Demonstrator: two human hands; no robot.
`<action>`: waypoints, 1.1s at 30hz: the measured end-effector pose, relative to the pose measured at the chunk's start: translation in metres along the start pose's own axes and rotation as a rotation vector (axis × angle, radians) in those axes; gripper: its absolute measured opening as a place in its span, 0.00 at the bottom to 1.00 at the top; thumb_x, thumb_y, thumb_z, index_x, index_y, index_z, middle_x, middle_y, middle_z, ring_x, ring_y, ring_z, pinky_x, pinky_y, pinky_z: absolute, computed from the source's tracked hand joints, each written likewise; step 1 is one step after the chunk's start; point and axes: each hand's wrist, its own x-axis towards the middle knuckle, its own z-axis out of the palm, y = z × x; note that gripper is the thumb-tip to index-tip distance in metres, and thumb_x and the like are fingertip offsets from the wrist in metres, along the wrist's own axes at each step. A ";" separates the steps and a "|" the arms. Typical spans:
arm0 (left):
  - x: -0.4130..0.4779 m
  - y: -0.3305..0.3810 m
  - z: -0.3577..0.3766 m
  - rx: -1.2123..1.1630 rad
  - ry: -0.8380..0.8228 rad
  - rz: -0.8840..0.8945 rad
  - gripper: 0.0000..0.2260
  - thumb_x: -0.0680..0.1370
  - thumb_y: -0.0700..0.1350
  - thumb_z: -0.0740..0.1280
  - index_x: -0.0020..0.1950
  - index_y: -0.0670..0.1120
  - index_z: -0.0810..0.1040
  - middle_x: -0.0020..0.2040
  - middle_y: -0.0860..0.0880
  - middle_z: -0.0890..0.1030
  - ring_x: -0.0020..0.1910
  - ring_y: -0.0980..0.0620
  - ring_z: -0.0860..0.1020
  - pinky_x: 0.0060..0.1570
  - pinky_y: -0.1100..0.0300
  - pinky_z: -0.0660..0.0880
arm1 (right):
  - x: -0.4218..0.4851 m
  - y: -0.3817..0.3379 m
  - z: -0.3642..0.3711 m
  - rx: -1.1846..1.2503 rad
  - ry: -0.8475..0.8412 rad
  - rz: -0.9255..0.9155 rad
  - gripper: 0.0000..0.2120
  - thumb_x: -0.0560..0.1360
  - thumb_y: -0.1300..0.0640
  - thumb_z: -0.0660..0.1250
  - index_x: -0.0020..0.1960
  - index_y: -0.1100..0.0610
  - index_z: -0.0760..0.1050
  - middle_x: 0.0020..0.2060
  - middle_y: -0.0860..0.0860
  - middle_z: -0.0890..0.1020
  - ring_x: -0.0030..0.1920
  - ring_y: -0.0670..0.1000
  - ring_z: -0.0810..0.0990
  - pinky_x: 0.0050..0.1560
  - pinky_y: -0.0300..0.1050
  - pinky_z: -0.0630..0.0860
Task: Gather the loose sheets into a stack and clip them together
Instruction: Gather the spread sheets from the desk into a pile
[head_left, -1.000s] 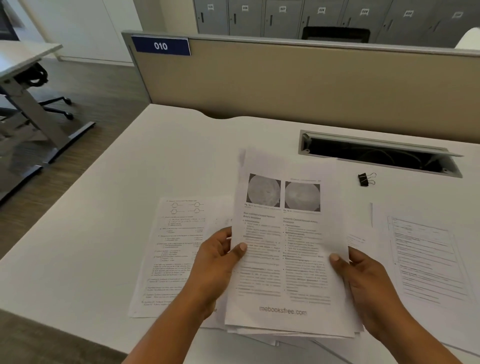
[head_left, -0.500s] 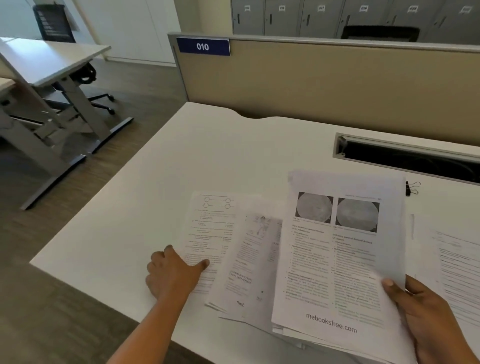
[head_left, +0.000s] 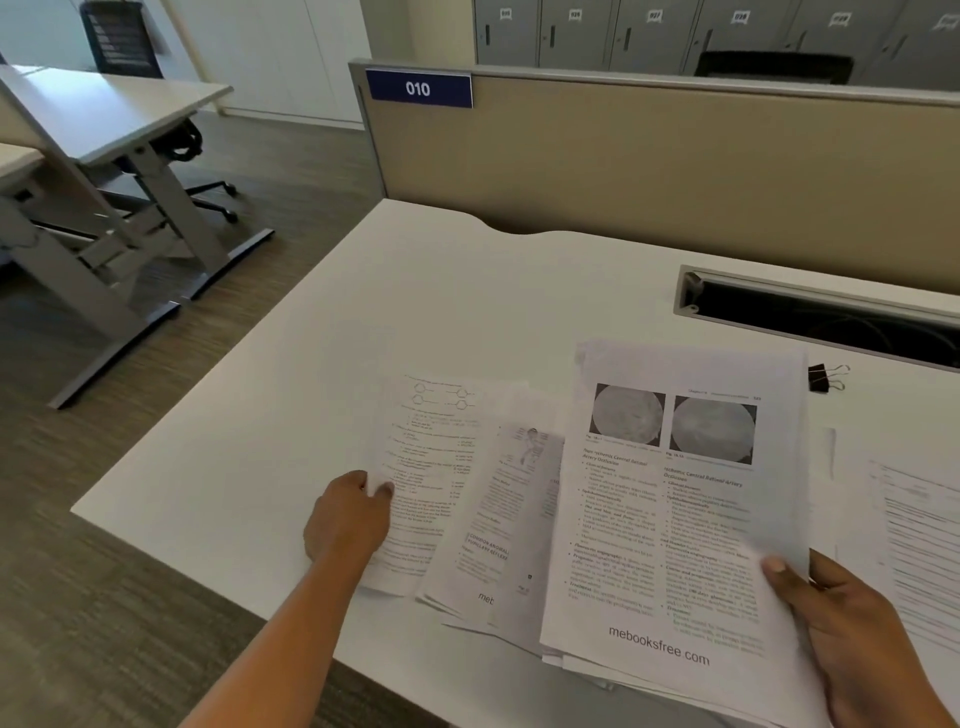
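My right hand (head_left: 841, 618) grips the lower right corner of a stack of printed sheets (head_left: 675, 519), thumb on top; its top page shows two round grey pictures. My left hand (head_left: 348, 519) pinches the left edge of a loose sheet with chemical drawings (head_left: 431, 452) lying on the white desk (head_left: 467, 301). Between them lies another printed sheet (head_left: 498, 525), partly under the stack. A further sheet (head_left: 919, 540) lies at the right edge. A black binder clip (head_left: 823, 378) rests on the desk behind the stack.
A beige partition with a blue "010" label (head_left: 418, 89) stands along the desk's far side. An open cable slot (head_left: 821, 317) is set into the desk at the back right. The desk's left edge drops to the floor; other desks (head_left: 104, 114) stand beyond.
My left hand let go of the stack, moved left and took hold of the chemical-drawing sheet's edge. The stack stayed in my right hand. The view turned left.
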 end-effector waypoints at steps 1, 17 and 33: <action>0.001 -0.001 -0.004 -0.056 -0.009 0.020 0.11 0.80 0.52 0.66 0.42 0.48 0.80 0.39 0.49 0.84 0.37 0.48 0.82 0.42 0.52 0.80 | 0.001 0.000 -0.001 0.000 0.003 0.000 0.10 0.77 0.64 0.66 0.56 0.58 0.80 0.33 0.47 0.87 0.31 0.46 0.86 0.27 0.34 0.78; -0.083 0.030 -0.147 -0.692 0.125 0.199 0.07 0.81 0.53 0.66 0.50 0.57 0.84 0.46 0.49 0.88 0.43 0.44 0.86 0.47 0.41 0.83 | 0.006 0.005 -0.008 -0.037 0.019 0.037 0.07 0.77 0.64 0.67 0.52 0.56 0.81 0.35 0.49 0.88 0.32 0.48 0.86 0.29 0.37 0.81; -0.152 0.115 -0.031 -0.861 -0.396 0.250 0.07 0.81 0.44 0.67 0.48 0.49 0.86 0.44 0.51 0.89 0.42 0.48 0.88 0.46 0.48 0.84 | 0.002 -0.020 0.016 -0.078 -0.065 -0.026 0.08 0.76 0.63 0.69 0.51 0.55 0.85 0.44 0.56 0.88 0.41 0.59 0.87 0.37 0.48 0.81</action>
